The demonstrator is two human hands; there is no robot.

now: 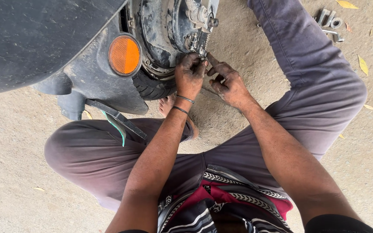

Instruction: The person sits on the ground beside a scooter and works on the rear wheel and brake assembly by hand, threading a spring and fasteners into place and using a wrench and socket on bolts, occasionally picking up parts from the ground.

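Patterned cloth [221, 203] lies nearest, across the lap of grey trousers [316, 86]. Farther off, a wheel hub [165, 26] sits bare inside its tyre [152, 86], right of an orange reflector [124, 55]. Left hand [189, 77] and right hand [227, 84] pinch narrowly at a small fitting [202, 51] on the hub's near edge; it looks unfinished. Loose metal parts [331, 23] wait far right.
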